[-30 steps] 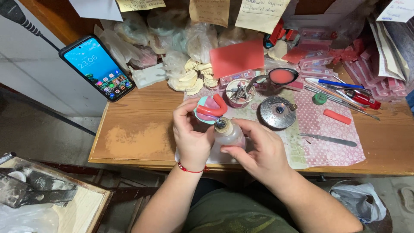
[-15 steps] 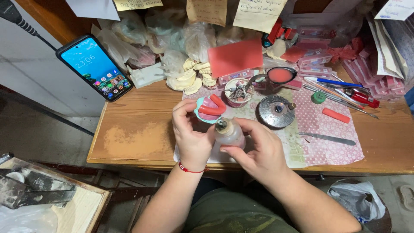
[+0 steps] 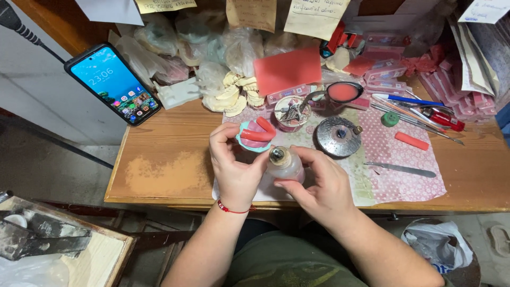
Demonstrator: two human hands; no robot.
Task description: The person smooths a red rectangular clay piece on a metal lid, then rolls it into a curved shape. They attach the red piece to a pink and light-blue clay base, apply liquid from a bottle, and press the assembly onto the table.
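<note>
small clear glass bottle (image 3: 285, 166) with brassy metal neck: upright, mouth up, gripped at table's front edge, over patterned mat | teal round dish-shaped base (image 3: 254, 136) carrying pink wax with red wax strips: tilted toward camera, pinched at its near rim, just left-above the bottle mouth, nearly touching it

phone (image 3: 114, 83) far left | cloth (image 3: 409, 175) right | knife (image 3: 402, 169) on cloth | lid (image 3: 338, 136) behind bottle (image 3: 284, 165)

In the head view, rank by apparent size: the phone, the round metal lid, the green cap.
1. Phone, though it sits raised, nearer the camera.
2. Round metal lid.
3. Green cap, clearly smallest.
</note>
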